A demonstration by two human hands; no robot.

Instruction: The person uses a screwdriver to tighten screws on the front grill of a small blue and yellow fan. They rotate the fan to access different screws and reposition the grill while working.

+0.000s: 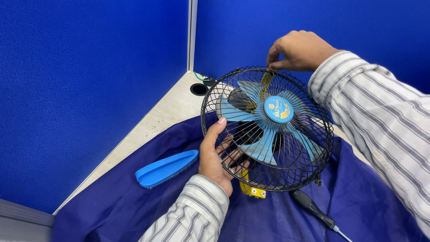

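I hold a small fan (267,130) up in front of me, tipped so its round face looks at me. It has light blue blades and a black wire cage (313,154) around them.

My left hand (217,159) is on the near left side of the cage. My thumb lies along the front wires and my fingers (230,157) curl in behind, so this hand is wrapped on the cage. I think it keeps the fan from tipping over.

My right hand (298,50) is at the far top of the cage. Its fingertips are pinched together on a small yellow bit (268,77) at the top rim. I cannot tell just what that bit is. So the fan sits between my two hands, one low and near, one high and far.

Under the fan is a dark blue cloth (134,197) spread over the pale bench (165,112). I guess it keeps the bench clean. A blue brush (166,168) lies on the cloth, left of my left hand and not touching it. A black handle with a thin metal tip (313,208) lies near the fan's right bottom edge. A yellow part (251,190) peeks out under the cage. Blue walls (89,89) stand behind it all.
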